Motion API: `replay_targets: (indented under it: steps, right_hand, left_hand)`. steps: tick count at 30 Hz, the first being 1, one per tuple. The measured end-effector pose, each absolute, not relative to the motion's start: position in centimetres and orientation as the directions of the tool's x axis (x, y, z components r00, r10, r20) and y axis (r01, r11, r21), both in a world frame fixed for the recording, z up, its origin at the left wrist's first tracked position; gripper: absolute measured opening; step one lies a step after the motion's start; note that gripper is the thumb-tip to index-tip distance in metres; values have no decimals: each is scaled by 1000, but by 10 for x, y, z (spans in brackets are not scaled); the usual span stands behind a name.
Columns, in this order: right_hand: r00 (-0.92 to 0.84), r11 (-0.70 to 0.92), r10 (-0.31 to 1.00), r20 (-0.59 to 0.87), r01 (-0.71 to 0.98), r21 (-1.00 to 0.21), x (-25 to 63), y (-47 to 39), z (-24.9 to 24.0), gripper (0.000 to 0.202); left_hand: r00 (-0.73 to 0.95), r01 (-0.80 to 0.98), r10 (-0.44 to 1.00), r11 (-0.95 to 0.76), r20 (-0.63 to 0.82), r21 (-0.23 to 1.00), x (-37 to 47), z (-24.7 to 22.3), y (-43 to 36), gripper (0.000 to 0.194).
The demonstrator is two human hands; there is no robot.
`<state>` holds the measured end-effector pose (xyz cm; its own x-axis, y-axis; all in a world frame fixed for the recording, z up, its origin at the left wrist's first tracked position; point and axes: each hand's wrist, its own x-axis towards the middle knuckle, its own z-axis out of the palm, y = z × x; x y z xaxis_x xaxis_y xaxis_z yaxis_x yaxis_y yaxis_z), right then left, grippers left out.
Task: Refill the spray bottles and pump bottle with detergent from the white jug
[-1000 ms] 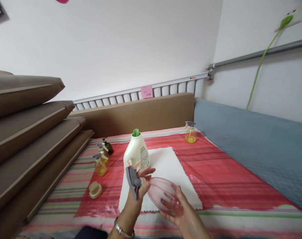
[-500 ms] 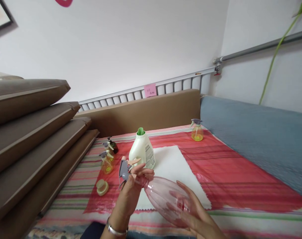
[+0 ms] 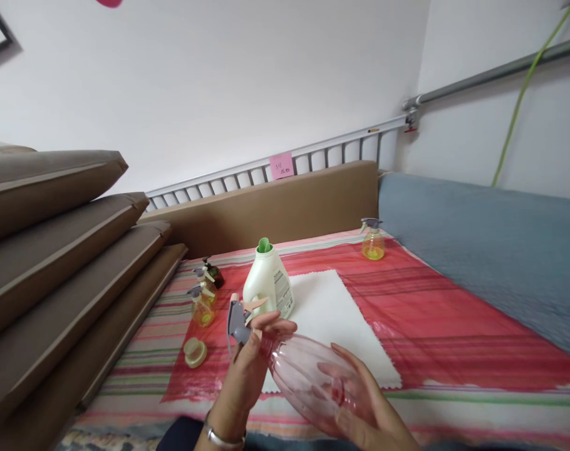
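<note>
A transparent pink spray bottle [image 3: 308, 379] lies on its side in the air between my hands, its neck to the left. My left hand [image 3: 247, 363] is closed around the grey and peach spray head [image 3: 238, 322] at the neck. Cupped around the bottle's base, my right hand [image 3: 367, 401] holds it from the right. Whether the head is fully seated on the neck is hidden by my fingers. Just behind stands a pale green detergent jug [image 3: 267, 282], uncapped, with a green spout. A white cloth [image 3: 329, 307] lies beneath.
To the left are several small bottles, including a yellow spray bottle [image 3: 203, 310] and a dark pump bottle [image 3: 213, 274], plus a round cap [image 3: 195, 352]. Another yellow spray bottle [image 3: 373, 241] stands far right. Stacked brown cushions [image 3: 73, 219] rise at left; a blue bolster [image 3: 477, 250] borders the right.
My left hand and the spray head have shifted slightly right, and the head sits closer to the bottle's neck. My right hand still holds the base. The view has moved a little.
</note>
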<state>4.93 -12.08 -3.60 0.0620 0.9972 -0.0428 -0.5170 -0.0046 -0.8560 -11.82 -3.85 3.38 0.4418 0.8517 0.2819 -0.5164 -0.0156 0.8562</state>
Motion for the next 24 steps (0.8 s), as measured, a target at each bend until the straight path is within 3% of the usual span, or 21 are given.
replay_targets:
  steps: [4,6,10,12,18,24]
  right_hand:
    - [89,-14,994,-68,-501,-865,49,-128,-20,99]
    - [26,-102,990,-142,-572,-814,48,-129,-18,94]
    - [-382,-521,850,-362,-709,-475,43,-128,-24,56]
    - [-482,-580,811,-331,-730,-361,39,-125,-32,61]
    - [-442,-483,874,-200,-744,-462,28,-113,-56,68]
    - [-550,-586,807,-212,-705,-400,34,-116,-58,65]
  left_hand:
    - [490,-519,837,55,244,853,-117,34,-41,43]
    - [499,-520,833,67,239,851,-115,36,-43,42]
    - [551,-511,797,88,248,855,-111,40,-46,36]
    - [550,-552,787,91,280,829,-108,40,-47,29]
    - [347,-667,892,16,291,745,-102,32,-46,24]
    - [355,-607,902,22,246,795,-106,33,-46,24]
